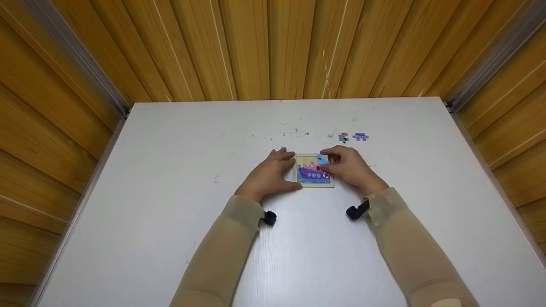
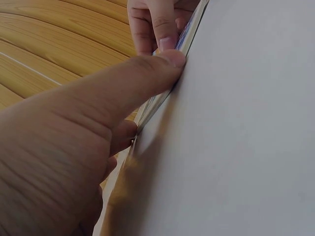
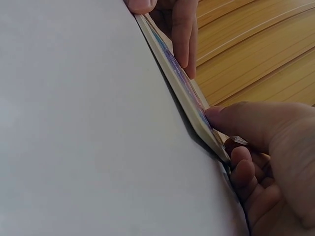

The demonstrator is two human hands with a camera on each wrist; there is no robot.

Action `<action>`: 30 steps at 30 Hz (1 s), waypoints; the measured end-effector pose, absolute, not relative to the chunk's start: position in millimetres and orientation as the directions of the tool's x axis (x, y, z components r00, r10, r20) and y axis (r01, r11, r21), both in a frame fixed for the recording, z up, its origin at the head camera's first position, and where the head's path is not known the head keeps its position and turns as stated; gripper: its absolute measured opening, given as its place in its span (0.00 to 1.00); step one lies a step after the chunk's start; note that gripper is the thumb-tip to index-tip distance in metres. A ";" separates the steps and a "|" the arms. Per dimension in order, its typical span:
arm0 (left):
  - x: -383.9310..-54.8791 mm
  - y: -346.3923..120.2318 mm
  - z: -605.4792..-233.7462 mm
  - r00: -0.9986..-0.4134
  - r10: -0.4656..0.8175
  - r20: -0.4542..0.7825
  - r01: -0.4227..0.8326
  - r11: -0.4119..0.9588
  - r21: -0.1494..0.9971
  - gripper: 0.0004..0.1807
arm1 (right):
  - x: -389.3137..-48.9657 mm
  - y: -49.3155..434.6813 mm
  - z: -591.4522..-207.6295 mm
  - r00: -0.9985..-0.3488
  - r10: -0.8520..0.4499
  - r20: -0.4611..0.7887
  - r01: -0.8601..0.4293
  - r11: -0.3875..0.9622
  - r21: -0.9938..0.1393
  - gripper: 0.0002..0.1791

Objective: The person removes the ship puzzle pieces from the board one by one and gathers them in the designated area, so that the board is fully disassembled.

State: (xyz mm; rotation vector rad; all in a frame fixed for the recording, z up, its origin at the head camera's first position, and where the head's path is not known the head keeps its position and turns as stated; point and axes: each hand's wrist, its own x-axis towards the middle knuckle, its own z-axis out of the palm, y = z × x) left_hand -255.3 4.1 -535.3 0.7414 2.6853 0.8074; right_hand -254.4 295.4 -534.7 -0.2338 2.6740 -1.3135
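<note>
A small square jigsaw tray with a pale rim lies on the white table. Its lower part is filled with a purple, blue and pink picture; bare pale backing shows at its upper left. My left hand holds the tray's left side, thumb at the near corner and fingers along the far part. At the tray's upper right, my right hand pinches a light-blue puzzle piece between thumb and index finger. In the right wrist view the right thumb touches the picture surface; the piece is mostly hidden there.
Two loose puzzle pieces lie beyond the right hand: a teal and red one and a blue and pink one. Small dark marks speckle the white table. Yellow wood-patterned panels enclose the table's back and sides.
</note>
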 end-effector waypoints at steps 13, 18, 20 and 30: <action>-255.4 3.3 -534.2 -0.839 0.540 -0.072 0.412 0.715 0.564 0.50 | -255.7 299.5 -537.8 -0.991 -0.136 0.009 -0.071 0.464 -0.883 0.25; -255.0 3.6 -534.3 -0.837 0.543 -0.068 0.413 0.709 0.571 0.50 | -253.7 301.9 -537.4 -0.990 -0.115 0.087 -0.123 0.359 -0.925 0.23; -254.7 3.6 -534.0 -0.837 0.543 -0.066 0.415 0.709 0.571 0.49 | -253.1 303.2 -536.3 -0.990 -0.104 0.100 -0.129 0.332 -0.935 0.22; -253.0 2.4 -533.0 -0.839 0.540 -0.068 0.403 0.700 0.590 0.50 | -261.9 315.2 -533.9 -0.993 0.070 0.094 -0.080 0.188 -0.979 0.25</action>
